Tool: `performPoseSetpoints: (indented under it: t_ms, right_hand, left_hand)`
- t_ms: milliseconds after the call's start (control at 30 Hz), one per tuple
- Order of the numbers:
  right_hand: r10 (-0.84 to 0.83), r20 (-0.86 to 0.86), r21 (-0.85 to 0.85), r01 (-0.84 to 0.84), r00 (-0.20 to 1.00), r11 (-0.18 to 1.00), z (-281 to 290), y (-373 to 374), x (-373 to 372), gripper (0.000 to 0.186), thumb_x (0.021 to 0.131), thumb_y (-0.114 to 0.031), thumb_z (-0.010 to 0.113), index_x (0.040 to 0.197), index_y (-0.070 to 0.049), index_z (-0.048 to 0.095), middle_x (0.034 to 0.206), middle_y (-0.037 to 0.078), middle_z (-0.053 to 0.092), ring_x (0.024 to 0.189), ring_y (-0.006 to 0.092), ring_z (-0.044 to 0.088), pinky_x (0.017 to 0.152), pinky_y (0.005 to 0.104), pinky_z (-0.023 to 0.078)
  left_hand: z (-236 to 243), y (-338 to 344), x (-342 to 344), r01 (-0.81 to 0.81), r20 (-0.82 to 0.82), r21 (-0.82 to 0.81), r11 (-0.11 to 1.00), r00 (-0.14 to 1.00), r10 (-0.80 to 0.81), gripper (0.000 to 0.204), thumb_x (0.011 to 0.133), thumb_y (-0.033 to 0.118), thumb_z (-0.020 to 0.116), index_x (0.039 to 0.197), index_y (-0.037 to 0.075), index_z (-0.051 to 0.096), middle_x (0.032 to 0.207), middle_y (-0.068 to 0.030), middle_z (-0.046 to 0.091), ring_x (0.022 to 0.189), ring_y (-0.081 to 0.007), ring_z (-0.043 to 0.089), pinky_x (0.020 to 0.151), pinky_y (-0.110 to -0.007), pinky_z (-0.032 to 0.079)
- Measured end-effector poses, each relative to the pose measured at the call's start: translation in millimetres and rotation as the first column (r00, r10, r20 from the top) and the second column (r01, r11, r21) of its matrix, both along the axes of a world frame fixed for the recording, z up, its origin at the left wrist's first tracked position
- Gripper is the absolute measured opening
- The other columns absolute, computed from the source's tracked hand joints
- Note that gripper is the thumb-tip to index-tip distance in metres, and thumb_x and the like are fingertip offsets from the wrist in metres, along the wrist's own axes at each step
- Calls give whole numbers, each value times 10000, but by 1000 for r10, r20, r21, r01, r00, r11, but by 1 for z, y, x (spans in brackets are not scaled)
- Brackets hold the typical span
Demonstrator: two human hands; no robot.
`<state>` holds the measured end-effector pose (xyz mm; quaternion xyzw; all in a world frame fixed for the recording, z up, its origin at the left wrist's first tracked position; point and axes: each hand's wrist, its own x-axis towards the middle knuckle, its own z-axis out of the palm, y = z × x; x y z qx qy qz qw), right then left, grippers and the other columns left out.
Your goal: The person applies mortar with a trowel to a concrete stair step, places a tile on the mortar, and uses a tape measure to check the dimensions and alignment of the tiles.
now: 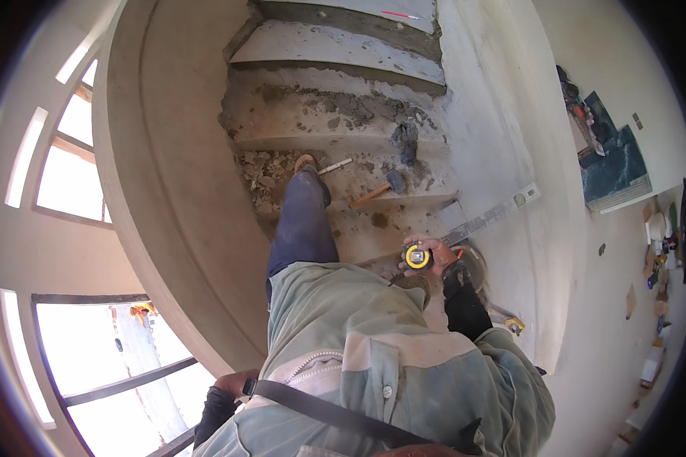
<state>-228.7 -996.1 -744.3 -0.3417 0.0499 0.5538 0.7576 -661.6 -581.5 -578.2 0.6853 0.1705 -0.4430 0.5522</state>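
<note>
My right hand is closed around a round yellow-and-black tape measure, held up in front of my body above the stairs. Fingers curl about its rim. At my left hip, beside the strap across my waist, rests my left hand; its fingers are hidden, and a dark watch band circles the wrist. Nearest to the right hand, a long metal spirit level leans along the right side of the stairs. Ahead, a mallet with a wooden handle lies on a step.
Broken rubble covers the left of a step, near my foot and a white stick-like tool. A dark grey lump sits farther up. White slabs top the upper steps; a red-and-white pen-like item lies there. A curved wall borders the left.
</note>
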Motion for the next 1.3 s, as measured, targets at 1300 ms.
performPoseSetpoints:
  t_ms: [1300]
  right_hand:
    - [630,739,-622,120,-238,774,221,163,189,811,659,-318,822,1266,-34,365,1142,205,552,1036,379,579,850,442,481]
  left_hand:
    - [-39,-50,547,-136,654,-278,951,698,291,162,875,82,686,977,-13,603,902,-34,639,813,-74,589,729,-236,492]
